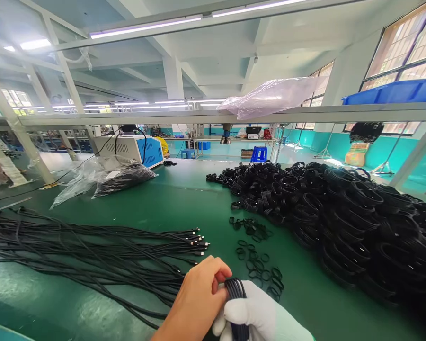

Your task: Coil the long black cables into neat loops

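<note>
My bare left hand [199, 298] and my white-gloved right hand [259, 317] meet at the bottom middle, both closed on a coiled black cable [235, 289]. The left thumb and fingers pinch the coil's top; the glove wraps it from below. A loose bundle of straight black cables [85, 251] lies on the green table [170, 199] to the left, its connector ends pointing right. Small black bands [257, 265] are scattered just beyond my hands. A big heap of coiled black cables [341, 213] fills the right side.
A clear plastic bag with black cables [106, 180] lies at the back left, next to a white and blue machine [131, 149]. An overhead rail carries a pink plastic sheet [270, 97] and a blue bin [394, 92]. Blue stools stand far back.
</note>
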The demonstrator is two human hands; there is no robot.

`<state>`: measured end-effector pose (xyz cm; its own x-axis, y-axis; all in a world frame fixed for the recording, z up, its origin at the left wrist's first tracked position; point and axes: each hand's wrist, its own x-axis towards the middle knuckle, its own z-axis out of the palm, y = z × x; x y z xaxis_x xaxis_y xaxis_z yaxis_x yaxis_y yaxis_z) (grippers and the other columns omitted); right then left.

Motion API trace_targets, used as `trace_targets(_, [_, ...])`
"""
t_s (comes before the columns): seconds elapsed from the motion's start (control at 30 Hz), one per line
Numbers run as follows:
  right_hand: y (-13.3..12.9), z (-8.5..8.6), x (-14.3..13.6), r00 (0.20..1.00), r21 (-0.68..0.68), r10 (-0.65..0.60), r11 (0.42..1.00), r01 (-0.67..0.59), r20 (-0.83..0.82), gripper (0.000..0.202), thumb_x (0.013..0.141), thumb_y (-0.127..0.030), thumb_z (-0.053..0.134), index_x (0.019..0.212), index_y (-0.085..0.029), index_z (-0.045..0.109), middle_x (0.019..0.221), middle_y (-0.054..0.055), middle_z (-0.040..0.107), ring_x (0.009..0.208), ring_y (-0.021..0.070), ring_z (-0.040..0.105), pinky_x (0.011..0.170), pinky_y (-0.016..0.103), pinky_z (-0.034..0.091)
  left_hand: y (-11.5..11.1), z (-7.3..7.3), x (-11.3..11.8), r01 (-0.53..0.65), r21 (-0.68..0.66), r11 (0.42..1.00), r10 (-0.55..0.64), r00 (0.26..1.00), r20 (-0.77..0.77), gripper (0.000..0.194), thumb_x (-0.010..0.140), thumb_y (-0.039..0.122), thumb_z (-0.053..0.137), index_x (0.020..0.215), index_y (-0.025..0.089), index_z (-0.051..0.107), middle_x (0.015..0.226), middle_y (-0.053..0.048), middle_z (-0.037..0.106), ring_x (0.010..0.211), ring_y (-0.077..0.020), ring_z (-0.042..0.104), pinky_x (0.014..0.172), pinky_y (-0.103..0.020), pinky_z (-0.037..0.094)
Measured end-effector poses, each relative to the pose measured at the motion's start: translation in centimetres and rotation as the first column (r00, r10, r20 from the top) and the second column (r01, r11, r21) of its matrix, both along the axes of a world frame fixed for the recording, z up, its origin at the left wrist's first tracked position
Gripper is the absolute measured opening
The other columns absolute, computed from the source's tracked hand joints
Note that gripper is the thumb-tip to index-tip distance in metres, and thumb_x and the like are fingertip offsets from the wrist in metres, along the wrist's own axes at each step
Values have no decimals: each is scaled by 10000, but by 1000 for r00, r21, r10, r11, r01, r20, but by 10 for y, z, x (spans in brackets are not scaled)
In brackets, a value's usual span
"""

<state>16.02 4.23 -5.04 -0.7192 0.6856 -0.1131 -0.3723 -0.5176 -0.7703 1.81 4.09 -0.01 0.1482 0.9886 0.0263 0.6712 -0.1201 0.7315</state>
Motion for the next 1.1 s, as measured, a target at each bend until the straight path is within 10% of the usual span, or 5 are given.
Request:
trace_targets(0.37, [32,-3,46,945,-144,-73,989,28,-318,429,851,-414,575,1169,-126,577,1046,115,616,947,242,612,633,268,467,57,-4,-27,-21,16,1000,23,993,-112,207,794,312,498,884,195,644,816,-7,656,764,-181,584,695,-273,423])
trace_targets(0.63, [41,-1,56,946,-200,-181,971,129,-269,410,802,-414,642,1105,-138,615,1028,119,636,865,230,642,545,233,457,97,-9,-7,60,16,998,-54,960,-275,156,806,271,499,828,207,639,789,-9,668,745,-185,594,644,-270,388])
trace_targets(0.83, [50,5,73,883,-236,-468,863,446,-44,417,761,-388,686,1103,-161,612,1058,126,652,981,265,630,650,300,520,113,-24,6,126,6,992,-116,929,-351,121,783,177,521,784,212,636,770,0,667,739,-173,593,615,-244,364])
trace_targets(1.1, [49,2,67,903,-202,-425,891,407,-56,438,713,-370,735,1075,-165,597,1036,112,658,832,224,664,519,244,490,117,-52,33,225,48,973,-193,913,-360,152,731,115,541,785,244,598,838,18,607,781,-182,574,665,-254,346])
